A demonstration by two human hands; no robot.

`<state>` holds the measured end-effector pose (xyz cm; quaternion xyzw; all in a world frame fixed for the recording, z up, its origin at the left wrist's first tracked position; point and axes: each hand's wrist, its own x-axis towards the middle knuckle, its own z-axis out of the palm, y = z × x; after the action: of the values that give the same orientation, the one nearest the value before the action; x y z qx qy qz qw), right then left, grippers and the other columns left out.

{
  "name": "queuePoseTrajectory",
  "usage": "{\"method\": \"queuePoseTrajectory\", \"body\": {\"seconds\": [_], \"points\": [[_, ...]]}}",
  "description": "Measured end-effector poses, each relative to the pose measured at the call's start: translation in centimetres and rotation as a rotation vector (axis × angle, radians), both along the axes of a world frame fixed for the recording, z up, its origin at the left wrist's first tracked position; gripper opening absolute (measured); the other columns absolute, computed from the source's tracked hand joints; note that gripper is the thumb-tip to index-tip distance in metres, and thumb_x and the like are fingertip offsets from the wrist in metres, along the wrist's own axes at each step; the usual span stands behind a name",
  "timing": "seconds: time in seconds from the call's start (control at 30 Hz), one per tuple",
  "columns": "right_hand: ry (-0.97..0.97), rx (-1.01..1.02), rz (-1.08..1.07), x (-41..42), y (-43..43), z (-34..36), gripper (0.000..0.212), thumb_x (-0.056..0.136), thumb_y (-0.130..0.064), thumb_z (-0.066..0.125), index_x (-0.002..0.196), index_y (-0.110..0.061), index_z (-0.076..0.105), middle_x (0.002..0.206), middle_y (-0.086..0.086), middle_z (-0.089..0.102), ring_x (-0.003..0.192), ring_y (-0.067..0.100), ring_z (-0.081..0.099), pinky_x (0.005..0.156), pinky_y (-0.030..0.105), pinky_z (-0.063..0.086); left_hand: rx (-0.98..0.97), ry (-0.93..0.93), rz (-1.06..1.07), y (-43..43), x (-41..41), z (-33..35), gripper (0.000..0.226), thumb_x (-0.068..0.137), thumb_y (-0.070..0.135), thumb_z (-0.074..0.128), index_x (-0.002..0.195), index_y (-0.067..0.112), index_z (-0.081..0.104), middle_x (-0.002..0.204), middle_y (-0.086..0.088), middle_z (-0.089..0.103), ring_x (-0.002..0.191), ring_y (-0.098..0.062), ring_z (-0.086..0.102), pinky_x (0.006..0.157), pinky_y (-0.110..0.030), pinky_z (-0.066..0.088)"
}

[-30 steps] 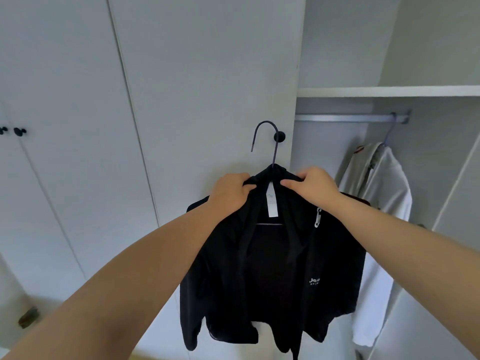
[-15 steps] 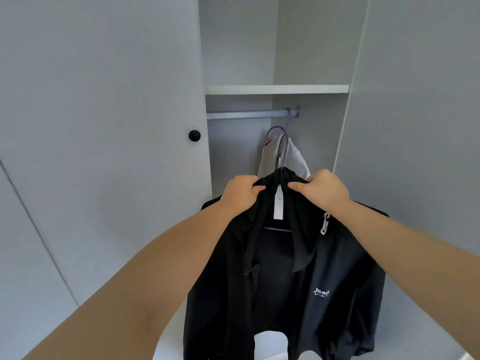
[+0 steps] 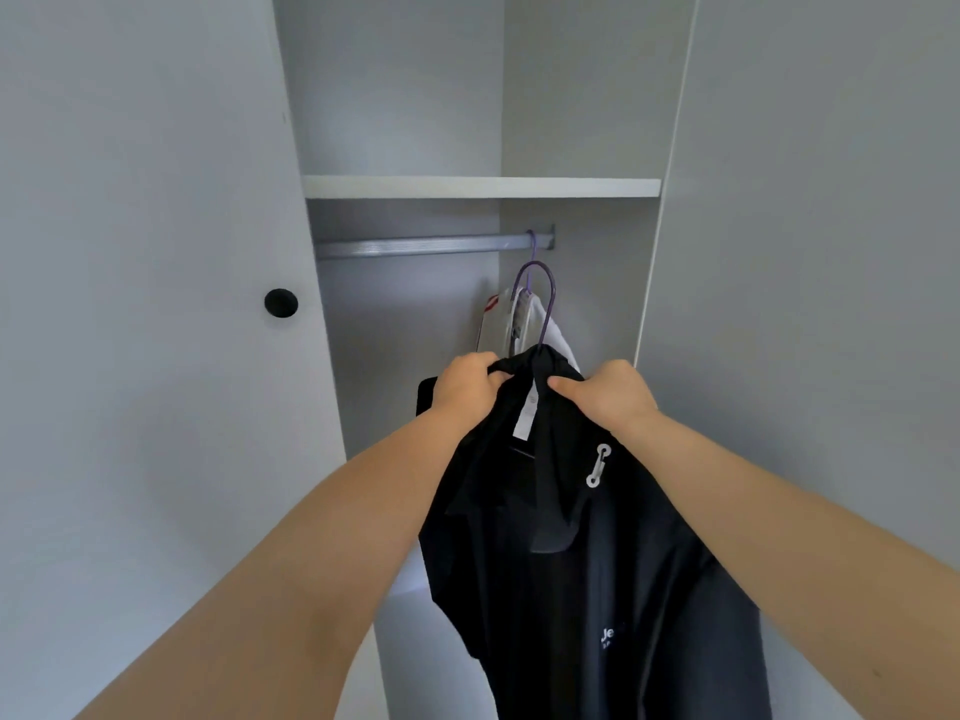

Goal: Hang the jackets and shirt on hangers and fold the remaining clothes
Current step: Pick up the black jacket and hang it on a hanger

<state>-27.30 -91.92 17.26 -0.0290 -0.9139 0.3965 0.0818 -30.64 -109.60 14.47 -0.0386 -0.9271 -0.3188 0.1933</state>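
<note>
- Head cam: the left hand (image 3: 467,389) and right hand (image 3: 610,394) are both gripping the collar of the black jacket (image 3: 571,563), one on each side of the neck, with the white neck label (image 3: 527,415) showing between them.
- The jacket's hanging on a purple hanger (image 3: 543,304), held up in front of the open wardrobe. The hook is poking up just below the rail (image 3: 415,246), not over it.
- The front's hanging open and floppy, a silver zipper pull (image 3: 598,466) is dangling, and there's a small white logo low down.
- A white garment (image 3: 553,327) is hanging at the rail's right end, behind it.

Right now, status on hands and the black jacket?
Left hand and right hand both grip black jacket at collar. Hanger hook not yet on rail. White garment hangs behind it.
</note>
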Motion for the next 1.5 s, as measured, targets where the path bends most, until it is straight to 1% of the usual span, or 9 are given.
{"method": "queuePoseTrajectory", "body": {"seconds": [0.13,0.3,0.53,0.7,0.83,0.9,1.07,1.2,1.5], "points": [[-0.001,-0.119,0.038,-4.4,-1.1,0.1,0.044,0.081,-0.038,0.071,0.064,-0.013,0.038,0.062,0.002,0.043,0.056,0.018,0.045,0.047,0.028,0.029,-0.046,-0.006,0.058,-1.1,-3.6,0.9,0.023,0.096,0.03,0.054,0.101,0.011,0.065,0.092,-0.007,0.064,0.081,-0.024,0.056,0.064,-0.031,0.043],[-0.032,-0.231,0.076,-8.4,-2.5,-0.8,0.028,0.082,-0.024,0.068,0.068,-0.009,0.049,0.068,0.006,0.054,0.061,0.02,0.055,0.055,0.028,0.042,-0.172,-0.013,0.032,-2.6,-6.9,0.6,0.034,0.095,0.014,0.053,0.129,0.012,0.054,0.126,-0.012,0.056,0.119,-0.029,0.046,0.095,-0.035,0.04],[-0.125,-0.536,0.148,-14.2,-5.5,1.3,0.047,0.083,-0.013,0.067,0.128,-0.004,0.053,0.083,0.005,0.059,0.078,0.021,0.06,0.073,0.03,0.049,-0.13,-0.007,0.007,-4.5,-12.1,3.1,0.048,0.093,0.004,0.049,0.138,0.018,0.047,0.131,-0.012,0.055,0.119,-0.03,0.051,0.1,-0.034,0.043],[-0.099,-0.608,0.143,-18.3,-7.0,3.3,0.053,0.088,-0.013,0.063,0.138,-0.005,0.046,0.094,0.002,0.055,0.077,0.015,0.051,0.074,0.024,0.04,-0.365,0.248,0.265,-6.0,-15.7,6.3,0.062,0.089,0.003,0.048,0.147,0.018,0.033,0.158,-0.008,0.016,0.145,-0.027,0.012,0.117,-0.037,0.011],[-0.077,-0.589,0.127,-21.4,-8.2,4.3,0.057,0.089,-0.014,0.064,0.141,-0.004,0.041,0.121,0.009,0.058,0.089,0.02,0.055,0.072,0.022,0.041,-0.588,0.315,0.301,-8.5,-19.3,8.3,0.068,0.09,0.005,0.048,0.15,0.026,0.024,0.16,-0.006,0.011,0.147,-0.025,0.004,0.118,-0.048,0.001],[-0.097,-0.553,0.108,-22.2,-8.8,4.4,0.05,0.089,-0.014,0.064,0.134,0.001,0.045,0.109,0.01,0.057,0.088,0.02,0.053,0.065,0.023,0.042,-0.662,0.284,0.286,-9.8,-20.4,7.7,0.068,0.092,0.005,0.046,0.151,0.025,0.02,0.16,-0.003,0.012,0.147,-0.023,0.004,0.116,-0.049,-0.002],[-0.109,-0.519,0.071,-24.4,-10.2,4.1,0.035,0.088,-0.016,0.065,0.118,0.0,0.054,0.096,0.011,0.058,0.089,0.025,0.061,0.079,0.03,0.051,-0.698,0.418,0.364,-9.8,-22.4,8.2,0.059,0.085,0.005,0.045,0.143,0.014,0.039,0.141,-0.008,0.042,0.129,-0.03,0.035,0.112,-0.05,0.018],[-0.091,-0.569,0.04,-25.8,-10.5,4.0,0.044,0.088,-0.019,0.066,0.124,0.002,0.051,0.109,0.014,0.062,0.099,0.029,0.063,0.082,0.031,0.052,-0.672,0.591,0.423,-10.3,-24.4,8.5,0.029,0.074,0.017,0.074,0.102,0.013,0.068,0.092,-0.008,0.065,0.084,-0.03,0.059,0.079,-0.033,0.04],[-0.116,-0.502,0.045,-27.6,-11.6,3.8,0.034,0.086,-0.017,0.064,0.115,0.0,0.056,0.11,0.011,0.062,0.099,0.027,0.063,0.086,0.032,0.053,-0.719,0.678,0.416,-10.6,-25.4,8.1,0.03,0.057,0.023,0.085,0.082,0.018,0.07,0.071,0.0,0.061,0.066,-0.024,0.058,0.068,-0.03,0.024]]}}
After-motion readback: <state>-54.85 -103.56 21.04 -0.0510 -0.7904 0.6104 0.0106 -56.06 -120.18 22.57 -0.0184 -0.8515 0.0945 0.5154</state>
